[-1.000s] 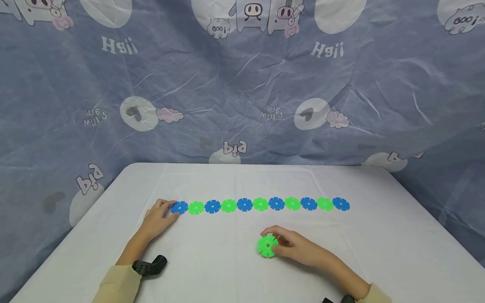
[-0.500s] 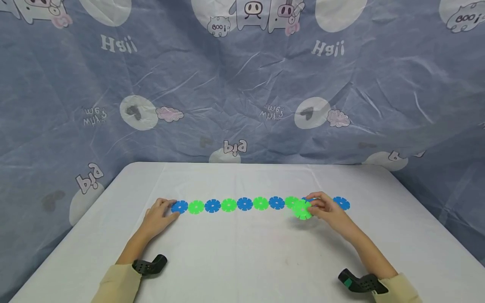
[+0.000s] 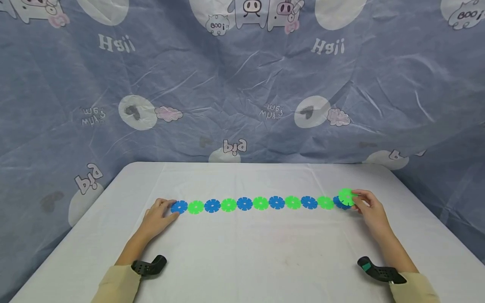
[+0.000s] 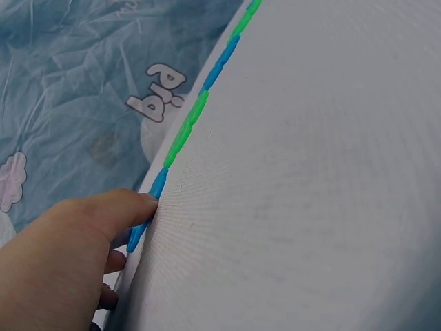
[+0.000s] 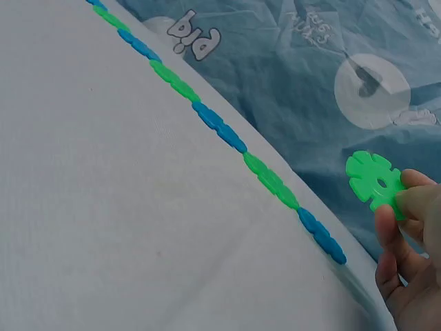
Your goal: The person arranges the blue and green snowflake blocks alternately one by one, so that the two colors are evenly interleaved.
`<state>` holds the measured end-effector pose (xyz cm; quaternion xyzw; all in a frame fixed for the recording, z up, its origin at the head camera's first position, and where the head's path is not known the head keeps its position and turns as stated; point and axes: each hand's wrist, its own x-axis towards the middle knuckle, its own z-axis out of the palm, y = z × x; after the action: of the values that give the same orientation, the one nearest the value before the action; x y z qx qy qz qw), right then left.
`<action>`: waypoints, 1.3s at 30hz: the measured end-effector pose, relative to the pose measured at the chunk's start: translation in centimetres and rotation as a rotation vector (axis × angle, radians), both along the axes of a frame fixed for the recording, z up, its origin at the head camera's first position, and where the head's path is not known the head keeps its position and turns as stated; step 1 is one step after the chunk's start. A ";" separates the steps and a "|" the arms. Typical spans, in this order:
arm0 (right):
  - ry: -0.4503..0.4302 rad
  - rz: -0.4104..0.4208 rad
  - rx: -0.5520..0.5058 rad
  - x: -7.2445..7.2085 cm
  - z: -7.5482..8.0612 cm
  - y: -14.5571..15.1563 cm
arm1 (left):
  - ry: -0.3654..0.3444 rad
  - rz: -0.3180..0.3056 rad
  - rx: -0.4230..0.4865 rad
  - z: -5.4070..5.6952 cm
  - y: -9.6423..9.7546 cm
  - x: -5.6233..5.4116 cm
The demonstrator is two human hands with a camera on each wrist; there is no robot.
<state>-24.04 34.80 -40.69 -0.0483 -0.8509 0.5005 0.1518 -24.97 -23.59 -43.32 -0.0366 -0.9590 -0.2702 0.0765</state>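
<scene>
A row of flower-shaped plastic discs, alternating blue and green, lies flat across the white table. My left hand (image 3: 156, 216) is at the row's left end, its thumb and forefinger pinching the edges of the leftmost blue disc (image 3: 179, 207). In the left wrist view, the thumb touches this blue disc (image 4: 158, 185) while the other fingers are partly hidden behind it. With thumb and fingers, my right hand (image 3: 373, 212) pinches a green disc (image 3: 346, 196), raised above the table. In the head view it partly covers the row's rightmost blue disc (image 3: 342, 204); the right wrist view shows the held green disc (image 5: 372, 178) tilted.
The white-covered table (image 3: 242, 256) extends in front of and behind the row. Behind its far edge hangs a blue-grey printed cloth (image 3: 212, 84). Black bands, the left wristband (image 3: 149, 266) and the right wristband (image 3: 380, 270), sit on both wrists.
My right hand has carried the green disc from the near middle of the table rightward and away, past the row, to its right end. My left hand has stayed at the left end.
</scene>
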 end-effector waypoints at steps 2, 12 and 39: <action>-0.005 -0.049 0.044 0.0 -0.4 0.7 | -0.002 -0.002 0.004 0.0 0.0 0.0; -0.003 -0.206 0.334 -0.2 -2.4 2.5 | 0.009 -0.011 0.000 0.1 -0.1 0.1; -0.074 -0.194 0.569 0.3 -2.4 1.8 | 0.014 -0.008 -0.001 -0.1 -0.1 0.1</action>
<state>-23.71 36.56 -43.08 -0.1032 -0.9534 0.2230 0.1750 -24.91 -23.72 -43.42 -0.0426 -0.9584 -0.2698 0.0823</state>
